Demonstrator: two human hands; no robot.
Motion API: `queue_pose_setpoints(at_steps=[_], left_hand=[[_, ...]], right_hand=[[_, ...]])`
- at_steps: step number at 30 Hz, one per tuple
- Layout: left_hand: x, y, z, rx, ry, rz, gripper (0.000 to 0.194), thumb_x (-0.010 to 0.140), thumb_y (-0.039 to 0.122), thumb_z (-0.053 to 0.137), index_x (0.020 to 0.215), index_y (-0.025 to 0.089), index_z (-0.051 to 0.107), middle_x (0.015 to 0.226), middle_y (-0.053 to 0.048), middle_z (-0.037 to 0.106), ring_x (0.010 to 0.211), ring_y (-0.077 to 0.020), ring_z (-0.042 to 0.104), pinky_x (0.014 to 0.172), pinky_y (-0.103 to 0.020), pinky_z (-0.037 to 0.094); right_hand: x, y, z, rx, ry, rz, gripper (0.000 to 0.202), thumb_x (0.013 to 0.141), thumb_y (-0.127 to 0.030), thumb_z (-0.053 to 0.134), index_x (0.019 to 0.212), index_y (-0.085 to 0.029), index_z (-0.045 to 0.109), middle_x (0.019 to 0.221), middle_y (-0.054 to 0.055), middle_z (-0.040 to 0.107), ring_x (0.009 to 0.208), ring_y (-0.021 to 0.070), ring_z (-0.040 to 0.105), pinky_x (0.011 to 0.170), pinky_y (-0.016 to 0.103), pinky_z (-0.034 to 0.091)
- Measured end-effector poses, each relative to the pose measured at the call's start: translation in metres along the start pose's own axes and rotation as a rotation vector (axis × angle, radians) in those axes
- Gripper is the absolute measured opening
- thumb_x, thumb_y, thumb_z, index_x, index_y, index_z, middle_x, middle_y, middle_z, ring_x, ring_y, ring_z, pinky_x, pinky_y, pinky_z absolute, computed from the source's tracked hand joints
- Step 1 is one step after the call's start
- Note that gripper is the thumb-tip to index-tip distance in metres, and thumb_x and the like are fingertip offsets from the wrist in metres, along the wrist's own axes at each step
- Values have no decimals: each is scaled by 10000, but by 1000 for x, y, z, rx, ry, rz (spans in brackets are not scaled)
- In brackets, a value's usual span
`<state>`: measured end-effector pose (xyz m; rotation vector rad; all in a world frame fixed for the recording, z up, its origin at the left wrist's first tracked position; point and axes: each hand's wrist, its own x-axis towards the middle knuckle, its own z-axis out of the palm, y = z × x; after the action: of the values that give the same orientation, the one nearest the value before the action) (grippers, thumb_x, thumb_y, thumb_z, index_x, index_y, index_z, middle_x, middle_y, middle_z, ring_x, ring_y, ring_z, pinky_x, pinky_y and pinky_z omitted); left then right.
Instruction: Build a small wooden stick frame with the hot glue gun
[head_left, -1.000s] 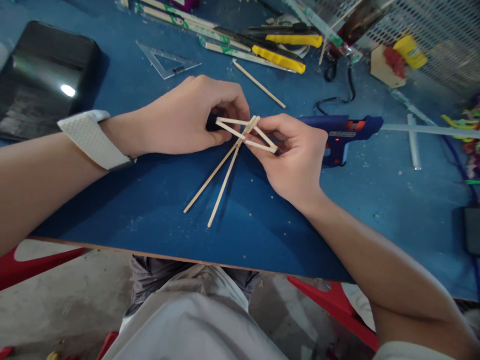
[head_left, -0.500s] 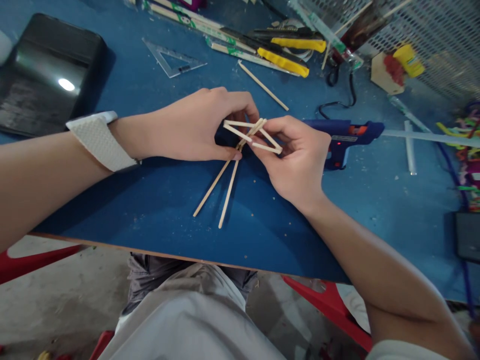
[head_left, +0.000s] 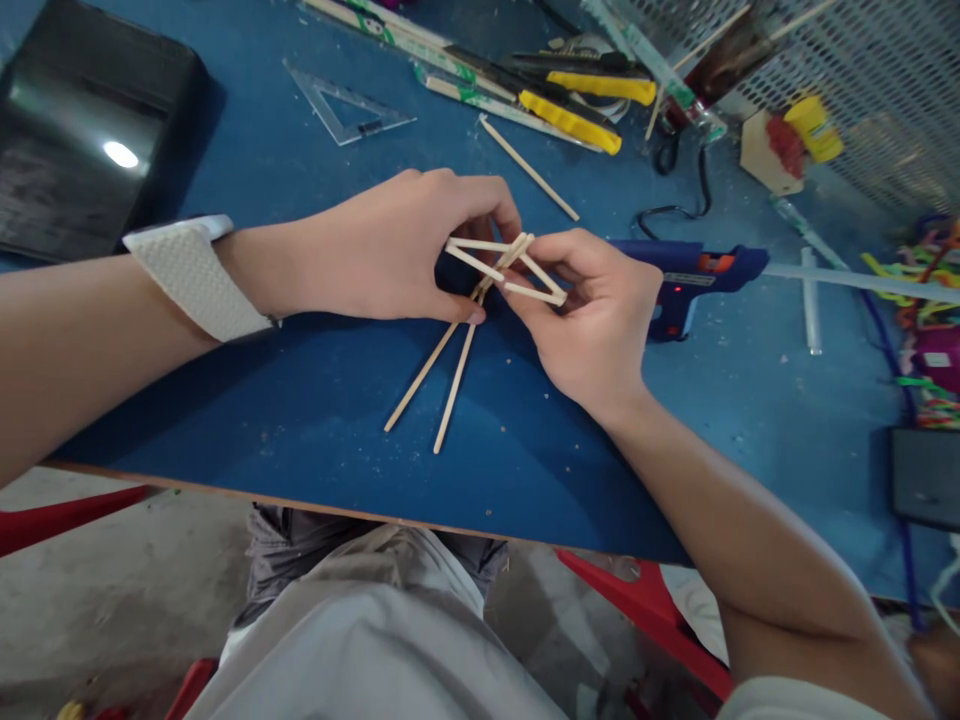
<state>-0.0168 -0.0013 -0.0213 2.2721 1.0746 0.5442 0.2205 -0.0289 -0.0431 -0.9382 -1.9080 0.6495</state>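
- Showing a pale label [head_left: 688, 280] with print too small to read, the blue glue gun [head_left: 731, 264] lies beyond the right hand [head_left: 592, 310], a small red light lit on its side.
- Green print marks the paper wrappers [head_left: 390, 32] at the far side of the bench [head_left: 337, 390]; the words cannot be made out. Nor can any markings on the clear set square [head_left: 367, 129].
- Left hand [head_left: 397, 240]: partly curled, its thumb pressed on the long sticks of the stick frame [head_left: 534, 294], fingers bent behind it.
- Right hand: closed in a pinch, thumb and fingers gripping the frame's short-stick end.
- The stick frame is between the two hands, its two long legs spread toward the near edge of the bench.
- The right hand hides the front of the glue gun.
- A loose stick [head_left: 530, 168] lies just beyond the hands, near a yellow-handled tool [head_left: 574, 122].
- To the left is a glossy black case [head_left: 90, 130]; to the right, a clear glue stick [head_left: 811, 305].
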Motion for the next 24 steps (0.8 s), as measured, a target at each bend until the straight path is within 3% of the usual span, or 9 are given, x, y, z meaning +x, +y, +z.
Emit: queue_pose_setpoints(at_steps=[17,24], left_hand=[[0,0,-1,76,-8,16,637,902,644,804,1402,262,699,1238,-25,757,1183,-314,777,1181,-602,657],[0,0,0,26,-8,5,692,910,740,750,1395,250,696,1234,-25,742,1240,-336,772,1235,-642,616]], right_hand=[[-3,4,0,0,-10,26,250,1067,-525,828,1096,-278,856,1063,17,876,983,261,863,970,477,769],[-4,6,-1,-3,-19,30,273,1068,-552,822,1110,-285,856,1084,21,862,1012,266,861,1018,500,757]])
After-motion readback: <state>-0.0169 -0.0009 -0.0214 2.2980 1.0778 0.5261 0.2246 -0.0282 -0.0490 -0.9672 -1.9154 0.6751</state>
